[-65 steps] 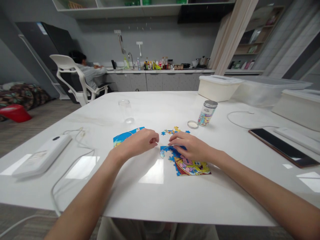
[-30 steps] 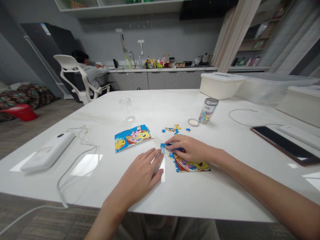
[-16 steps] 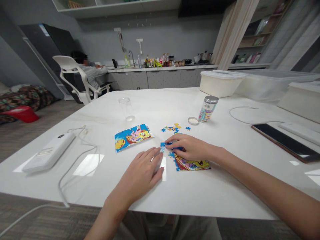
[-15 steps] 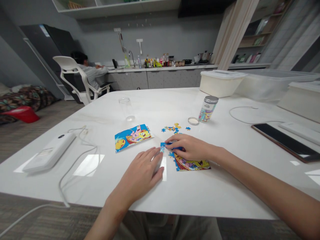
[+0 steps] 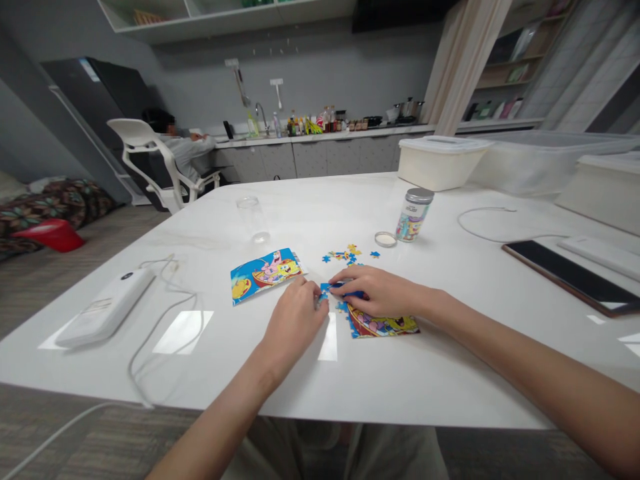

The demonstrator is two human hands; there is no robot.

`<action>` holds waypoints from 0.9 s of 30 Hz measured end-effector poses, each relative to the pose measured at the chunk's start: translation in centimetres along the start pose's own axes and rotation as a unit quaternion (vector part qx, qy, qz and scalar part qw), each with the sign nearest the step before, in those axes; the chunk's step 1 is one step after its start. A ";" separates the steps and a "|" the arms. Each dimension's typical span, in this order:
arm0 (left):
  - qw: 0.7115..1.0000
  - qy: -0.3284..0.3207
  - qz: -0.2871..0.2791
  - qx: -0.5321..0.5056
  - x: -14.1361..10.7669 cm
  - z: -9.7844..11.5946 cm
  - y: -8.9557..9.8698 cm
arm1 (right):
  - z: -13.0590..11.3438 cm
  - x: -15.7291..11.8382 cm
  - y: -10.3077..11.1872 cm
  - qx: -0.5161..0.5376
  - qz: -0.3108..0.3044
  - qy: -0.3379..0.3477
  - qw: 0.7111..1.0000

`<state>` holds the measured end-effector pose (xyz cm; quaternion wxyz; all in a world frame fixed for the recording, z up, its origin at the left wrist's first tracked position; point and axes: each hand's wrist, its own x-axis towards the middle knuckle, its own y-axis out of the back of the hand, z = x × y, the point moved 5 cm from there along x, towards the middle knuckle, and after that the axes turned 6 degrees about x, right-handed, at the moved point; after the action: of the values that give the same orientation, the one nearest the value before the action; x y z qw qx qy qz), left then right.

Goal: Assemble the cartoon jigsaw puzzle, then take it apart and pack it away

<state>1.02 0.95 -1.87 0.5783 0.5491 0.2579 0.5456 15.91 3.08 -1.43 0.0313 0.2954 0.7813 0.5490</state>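
The right hand [image 5: 380, 292] is right over the jigsaw puzzle [image 5: 384, 325], hiding everything under the palm, and the left hand [image 5: 295, 319] blocks the view at its fingertips (no calling whether anything's pinched there)! The loose pieces [image 5: 345, 255] are too tiny to make out, same for the jar label [image 5: 411, 225] and the counter bottles [image 5: 320, 123], and the clear plastic tub [image 5: 550, 170] runs off the right edge.

A smartphone [image 5: 565, 277], white power bank [image 5: 105, 308] and clear glass [image 5: 253, 219] sit on the table [image 5: 320, 207].
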 end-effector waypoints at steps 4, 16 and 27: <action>0.998 0.026 -0.015 -0.047 -0.3 -0.4 -0.3 | 0.1 0.0 -0.1 -0.005 -0.002 0.002 1.000; 0.996 -0.004 -0.029 -0.088 0.3 -0.1 0.5 | 0.1 0.0 0.0 -0.009 -0.022 -0.013 1.000; 0.999 -0.009 -0.009 -0.035 -0.5 -0.5 0.3 | 0.2 0.0 0.0 -0.005 -0.017 -0.010 1.000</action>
<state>0.33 0.62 -1.85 0.6043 0.5311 0.2379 0.5441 15.99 3.27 -1.55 0.0494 0.2875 0.7831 0.5493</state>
